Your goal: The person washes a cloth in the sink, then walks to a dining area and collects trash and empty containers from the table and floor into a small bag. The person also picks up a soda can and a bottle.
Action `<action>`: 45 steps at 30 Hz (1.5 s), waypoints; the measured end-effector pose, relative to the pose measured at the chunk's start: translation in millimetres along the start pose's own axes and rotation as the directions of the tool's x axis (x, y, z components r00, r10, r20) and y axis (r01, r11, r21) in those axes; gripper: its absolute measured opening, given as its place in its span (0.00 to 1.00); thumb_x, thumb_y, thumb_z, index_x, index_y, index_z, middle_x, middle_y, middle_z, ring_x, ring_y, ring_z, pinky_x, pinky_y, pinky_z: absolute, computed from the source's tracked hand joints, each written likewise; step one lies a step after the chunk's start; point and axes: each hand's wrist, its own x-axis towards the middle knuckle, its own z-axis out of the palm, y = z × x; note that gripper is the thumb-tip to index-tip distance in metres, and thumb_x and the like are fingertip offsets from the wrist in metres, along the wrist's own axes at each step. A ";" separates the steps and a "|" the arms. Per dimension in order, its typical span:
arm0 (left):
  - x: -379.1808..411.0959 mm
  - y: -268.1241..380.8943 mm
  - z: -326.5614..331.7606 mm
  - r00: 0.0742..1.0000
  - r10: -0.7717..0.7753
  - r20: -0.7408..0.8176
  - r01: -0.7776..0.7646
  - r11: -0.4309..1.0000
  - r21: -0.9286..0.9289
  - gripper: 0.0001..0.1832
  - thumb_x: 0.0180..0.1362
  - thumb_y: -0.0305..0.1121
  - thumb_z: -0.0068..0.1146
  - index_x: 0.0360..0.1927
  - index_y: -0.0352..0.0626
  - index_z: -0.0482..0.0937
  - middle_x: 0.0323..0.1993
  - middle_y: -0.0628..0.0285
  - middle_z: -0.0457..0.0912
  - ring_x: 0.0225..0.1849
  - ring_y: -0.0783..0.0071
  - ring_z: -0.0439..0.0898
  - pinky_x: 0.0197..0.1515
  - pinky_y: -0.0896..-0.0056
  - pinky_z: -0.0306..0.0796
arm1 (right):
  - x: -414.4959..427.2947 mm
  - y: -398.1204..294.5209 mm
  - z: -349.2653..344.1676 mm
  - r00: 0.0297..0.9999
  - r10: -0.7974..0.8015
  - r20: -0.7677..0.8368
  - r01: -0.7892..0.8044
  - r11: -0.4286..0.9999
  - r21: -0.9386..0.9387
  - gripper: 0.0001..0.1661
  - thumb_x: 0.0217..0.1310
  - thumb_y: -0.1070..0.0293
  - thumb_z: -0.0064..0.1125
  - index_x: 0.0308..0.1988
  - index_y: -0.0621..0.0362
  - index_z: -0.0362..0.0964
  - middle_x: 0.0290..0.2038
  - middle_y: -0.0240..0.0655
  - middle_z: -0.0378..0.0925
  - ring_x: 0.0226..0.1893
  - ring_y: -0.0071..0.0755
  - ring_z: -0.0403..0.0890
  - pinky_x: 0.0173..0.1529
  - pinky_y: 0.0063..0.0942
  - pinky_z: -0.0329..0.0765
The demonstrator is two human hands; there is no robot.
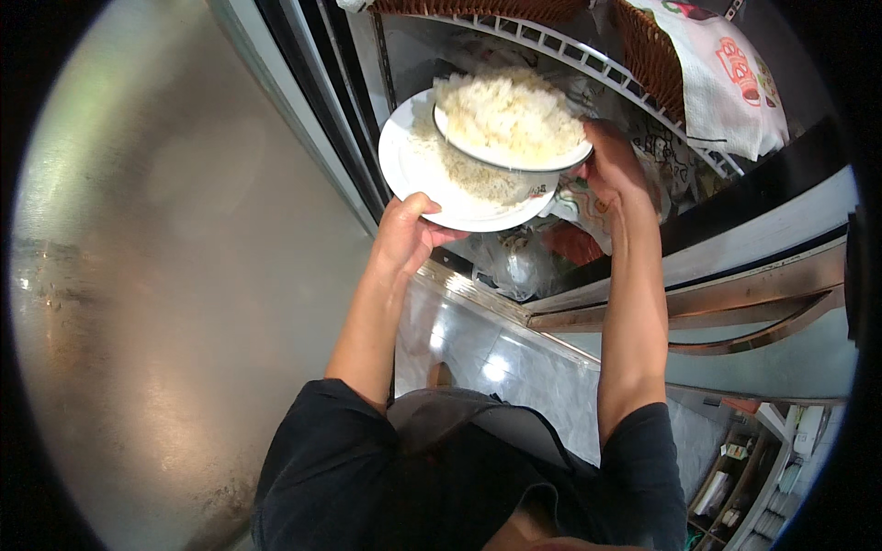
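My left hand grips the near rim of a round white plate, thumb on top and fingers beneath. Pale grains lie scattered across the plate. In my right hand is a white bowl with a dark rim, tilted towards me. A heap of cooked rice rises above that rim. The bowl is over the plate; whether its base touches the plate I cannot tell. Both dishes are in front of an open refrigerated cabinet, just under its white wire shelf.
Brown wicker baskets stand on the shelf, one draped with a printed cloth or paper towel. Plastic-wrapped goods fill the cabinet bottom. An open door with a curved handle is at right. A stainless-steel surface spans the left.
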 end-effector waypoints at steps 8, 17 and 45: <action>6.1 0.3 1.5 1.000 0.000 0.017 0.000 1.000 0.000 0.31 0.45 0.29 0.43 0.53 0.22 0.56 0.47 0.40 0.70 0.43 0.48 0.76 0.42 0.56 0.76 | 7.3 -9.2 -1.4 0.999 -0.037 0.025 0.036 0.997 0.069 0.16 0.60 0.63 0.43 0.42 0.65 0.66 0.36 0.38 0.74 0.30 0.27 0.76 0.26 0.22 0.76; 33.9 9.0 0.3 0.999 0.013 0.041 -0.013 1.000 -0.010 0.30 0.46 0.31 0.42 0.51 0.19 0.57 0.46 0.36 0.69 0.41 0.46 0.76 0.43 0.57 0.77 | 4.5 4.5 32.5 0.987 -0.132 -0.089 0.123 0.987 -0.099 0.19 0.56 0.65 0.44 0.40 0.71 0.67 0.34 0.44 0.74 0.28 0.32 0.78 0.24 0.25 0.78; 114.8 1.4 -28.1 0.999 0.002 -0.036 -0.010 0.976 -0.219 0.29 0.51 0.37 0.44 0.53 0.25 0.56 0.49 0.36 0.64 0.49 0.43 0.69 0.50 0.48 0.71 | -14.7 39.6 -3.9 0.929 -0.326 -0.177 0.222 0.871 -0.439 0.19 0.54 0.59 0.52 0.41 0.61 0.69 0.30 0.38 0.76 0.27 0.32 0.75 0.34 0.29 0.70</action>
